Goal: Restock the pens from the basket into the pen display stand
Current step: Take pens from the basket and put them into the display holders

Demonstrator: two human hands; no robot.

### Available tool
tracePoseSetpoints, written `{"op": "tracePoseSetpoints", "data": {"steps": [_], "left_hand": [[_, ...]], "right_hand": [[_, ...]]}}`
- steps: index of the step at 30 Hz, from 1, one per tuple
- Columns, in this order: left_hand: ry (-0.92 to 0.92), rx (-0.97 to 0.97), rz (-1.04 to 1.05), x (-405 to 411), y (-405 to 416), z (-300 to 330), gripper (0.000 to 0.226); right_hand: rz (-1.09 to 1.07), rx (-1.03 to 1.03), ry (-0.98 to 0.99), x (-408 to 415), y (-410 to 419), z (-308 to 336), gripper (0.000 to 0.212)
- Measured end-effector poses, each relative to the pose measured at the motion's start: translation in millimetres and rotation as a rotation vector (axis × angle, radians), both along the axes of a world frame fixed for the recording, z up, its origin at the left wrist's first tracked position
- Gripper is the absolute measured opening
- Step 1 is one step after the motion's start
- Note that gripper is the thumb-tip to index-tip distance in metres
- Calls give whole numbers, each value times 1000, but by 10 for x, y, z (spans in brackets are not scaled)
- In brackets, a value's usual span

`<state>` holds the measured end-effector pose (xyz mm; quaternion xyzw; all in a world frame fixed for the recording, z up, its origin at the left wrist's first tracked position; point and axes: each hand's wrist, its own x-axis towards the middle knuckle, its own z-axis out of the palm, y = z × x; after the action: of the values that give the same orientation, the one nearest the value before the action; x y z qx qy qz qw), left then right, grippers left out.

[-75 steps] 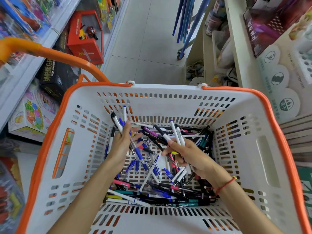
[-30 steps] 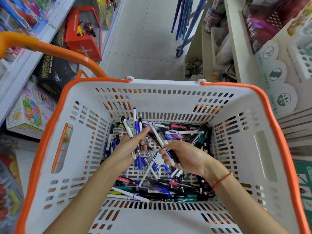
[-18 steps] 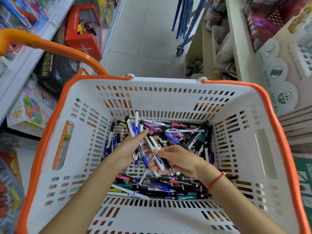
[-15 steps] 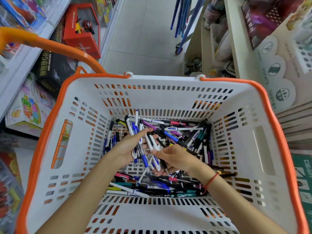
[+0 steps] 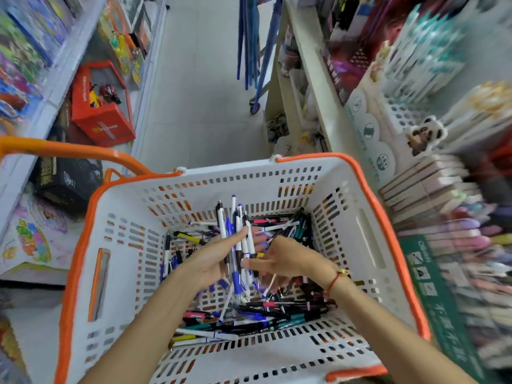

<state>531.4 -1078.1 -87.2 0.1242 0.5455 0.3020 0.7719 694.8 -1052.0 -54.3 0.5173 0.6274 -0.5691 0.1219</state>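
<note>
A bundle of pens (image 5: 235, 239), slim plastic barrels in white, blue and black, stands nearly upright in the left hand (image 5: 213, 261), whose fingers curl around the middle of the bundle; the upper ends rise above the fingers toward the far wall of the basket and the lower ends come out below the palm. The right hand (image 5: 288, 259) is just to the right of the bundle, its fingers stretched toward it, with a fingertip at the barrels; I cannot tell if it pinches a pen or only touches. Under both hands many loose pens (image 5: 263, 314) lie crossed on the basket floor, some with pink, teal or yellow parts. The basket (image 5: 343, 236) is white perforated plastic with an orange rim and an orange handle (image 5: 69, 151) to the far left. A red cord bracelet (image 5: 333, 281) is on the right wrist. To the right, on a shelf, a white pen display stand (image 5: 399, 112) with round holes is seen, blurred.
</note>
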Motion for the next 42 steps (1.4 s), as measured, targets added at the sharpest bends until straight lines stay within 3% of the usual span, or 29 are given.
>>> {"op": "tracePoseSetpoints", "data": {"steps": [1, 3, 7, 11, 15, 22, 25, 31, 36, 42], "left_hand": [[-14, 25, -12, 11, 36, 86, 50], [-18, 37, -51, 33, 113, 300, 33], [-3, 112, -166, 123, 285, 625, 40], [18, 200, -332, 374, 420, 993, 31], [9, 285, -484, 711, 573, 1381, 28], [20, 422, -609, 1290, 810, 1749, 42], [30, 433, -623, 1520, 814, 1838, 43], [78, 484, -577, 1957, 705, 1952, 32], [-19, 501, -488, 2369, 721, 2123, 19], [-133, 512, -438, 2782, 743, 2195, 23]], "right_hand": [[55, 32, -57, 55, 29, 123, 38], [38, 144, -132, 203, 95, 316, 61], [-294, 440, -20, 439, 207, 583, 45], [-546, 339, 158, 483, 179, 903, 52], [-795, 254, 330, 649, 90, 1203, 34], [-1169, 353, 495, 1127, 24, 1644, 24], [-1203, 438, 456, 1326, -11, 1791, 25], [-1254, 672, 276, 1793, -129, 1951, 25], [-1358, 869, 319, 2177, -326, 2092, 16], [-1564, 1380, 254, 2675, -636, 2347, 11]]}}
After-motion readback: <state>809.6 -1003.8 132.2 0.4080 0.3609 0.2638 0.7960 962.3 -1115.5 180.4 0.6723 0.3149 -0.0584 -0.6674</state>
